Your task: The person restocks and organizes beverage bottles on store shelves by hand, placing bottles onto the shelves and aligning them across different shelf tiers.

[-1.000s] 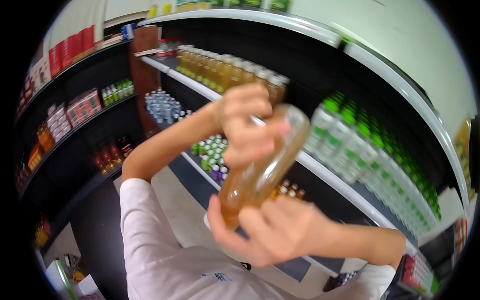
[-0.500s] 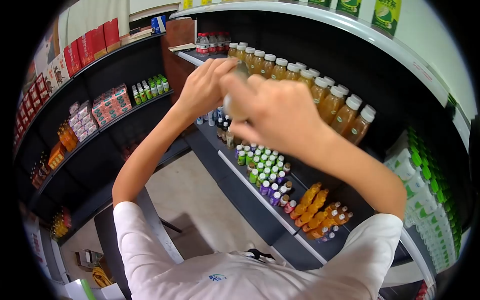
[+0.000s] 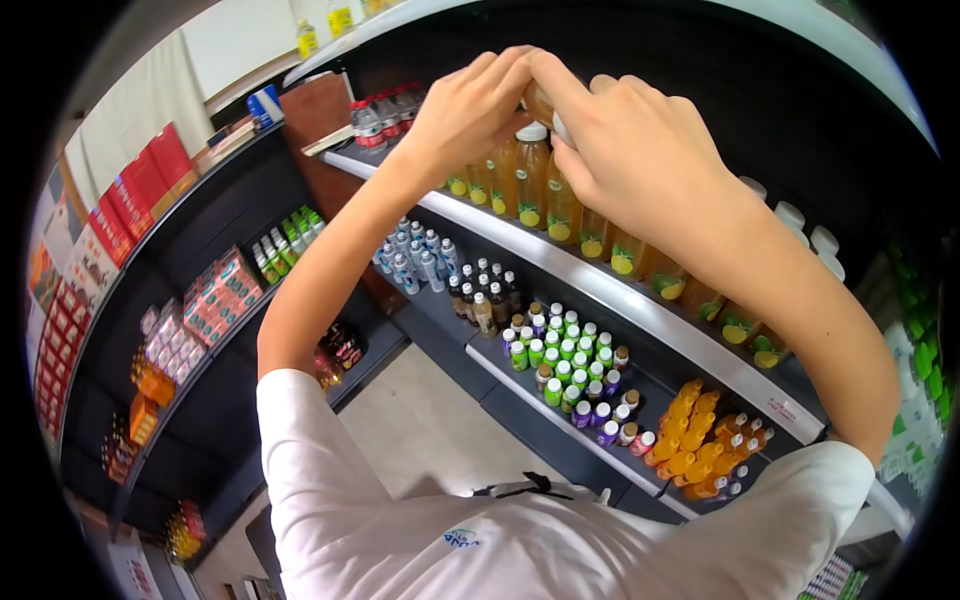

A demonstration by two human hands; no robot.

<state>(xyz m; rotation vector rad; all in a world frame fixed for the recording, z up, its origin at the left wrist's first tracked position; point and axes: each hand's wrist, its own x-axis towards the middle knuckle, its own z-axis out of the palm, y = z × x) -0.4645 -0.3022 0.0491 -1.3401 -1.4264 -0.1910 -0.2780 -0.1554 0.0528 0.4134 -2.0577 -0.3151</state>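
Amber bottle (image 3: pixel 540 104) is held between two bare hands, high before the shelf.

White short sleeves (image 3: pixel 322 445) cover the upper arms, and both arms are raised forward. Left hand (image 3: pixel 468 112) bends its fingers around one side of the bottle; right hand (image 3: pixel 650 155) grasps it from the other side, with its index finger reaching to the left fingers. Most fingertips are hidden, and only a small part of the bottle shows between the hands. Just behind and below stands a row of lemon-labelled bottles (image 3: pixel 531 180) on the white-edged shelf (image 3: pixel 592 281). On a lower shelf stand small green bottles (image 3: pixel 553 391) and, to their right, orange bottles (image 3: pixel 690 430).
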